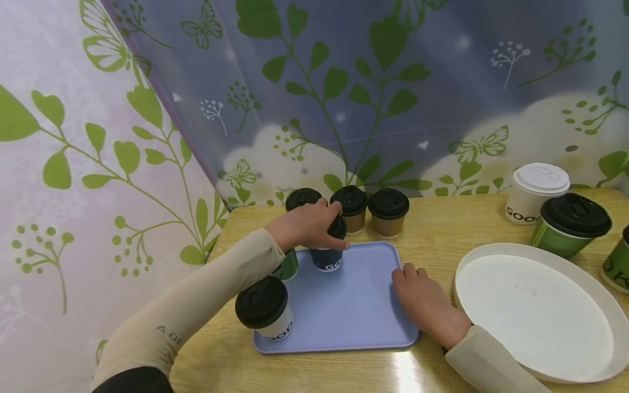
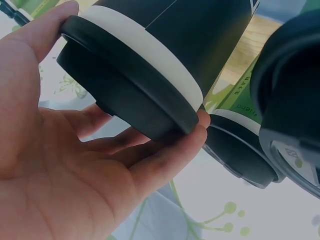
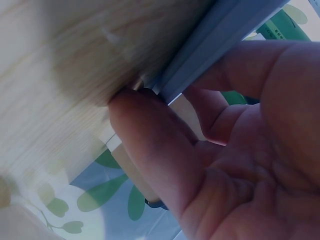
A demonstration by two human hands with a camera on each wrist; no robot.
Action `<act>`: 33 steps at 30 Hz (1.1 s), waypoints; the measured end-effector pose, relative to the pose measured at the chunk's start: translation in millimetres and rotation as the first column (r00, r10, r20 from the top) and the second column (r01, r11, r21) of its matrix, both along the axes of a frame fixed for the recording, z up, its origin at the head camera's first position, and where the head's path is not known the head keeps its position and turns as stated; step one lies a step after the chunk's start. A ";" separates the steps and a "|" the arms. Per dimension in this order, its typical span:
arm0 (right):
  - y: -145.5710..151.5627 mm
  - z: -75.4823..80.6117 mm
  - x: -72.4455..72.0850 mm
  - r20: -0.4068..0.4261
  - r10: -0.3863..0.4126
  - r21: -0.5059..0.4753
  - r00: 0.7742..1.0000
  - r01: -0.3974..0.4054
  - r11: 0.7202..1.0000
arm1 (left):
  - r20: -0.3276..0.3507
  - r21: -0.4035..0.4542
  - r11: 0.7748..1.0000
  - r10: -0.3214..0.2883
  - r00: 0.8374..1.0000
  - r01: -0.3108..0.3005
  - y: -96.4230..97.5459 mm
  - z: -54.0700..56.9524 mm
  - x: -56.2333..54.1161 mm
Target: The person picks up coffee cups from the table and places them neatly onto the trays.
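My left hand (image 1: pixel 312 226) grips the black lid (image 2: pixel 130 95) of a navy paper coffee cup (image 1: pixel 326 261) from above, over the back of a lilac tray (image 1: pixel 363 305). In the left wrist view the thumb and fingers spread around the lid's rim. Beside it on the tray's left side is a green cup (image 1: pixel 289 266), mostly hidden by my forearm. A white cup (image 1: pixel 277 326) with a black lid stands at the front left corner. My right hand (image 1: pixel 425 303) holds the tray's right edge (image 3: pixel 220 45), fingers curled at the rim and one fingertip down by the table.
Two brown cups (image 1: pixel 388 221) with black lids stand behind the tray, beside another black-lidded cup (image 1: pixel 303 197) partly hidden by my left hand. To the right lies a round white tray (image 1: pixel 540 322). Behind it are a white cup (image 1: pixel 523 202) and green cups (image 1: pixel 560 237).
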State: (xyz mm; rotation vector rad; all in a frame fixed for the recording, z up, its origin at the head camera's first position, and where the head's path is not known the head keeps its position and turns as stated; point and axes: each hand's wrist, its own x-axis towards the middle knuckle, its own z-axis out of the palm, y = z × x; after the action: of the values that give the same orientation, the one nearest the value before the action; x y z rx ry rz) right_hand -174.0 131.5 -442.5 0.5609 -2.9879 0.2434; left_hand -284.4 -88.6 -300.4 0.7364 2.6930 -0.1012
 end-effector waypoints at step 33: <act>-0.2 0.6 -1.0 0.015 -0.011 0.003 1.000 0.011 1.000 | 0.028 0.002 1.000 0.005 1.000 -0.005 -2.2 -4.6 1.5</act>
State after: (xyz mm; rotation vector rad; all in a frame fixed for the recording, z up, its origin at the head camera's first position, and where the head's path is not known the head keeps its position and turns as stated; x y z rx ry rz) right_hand -175.0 131.3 -441.9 0.5446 -3.0052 0.2441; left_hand -282.9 -90.8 -305.0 0.7266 2.6689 -0.0863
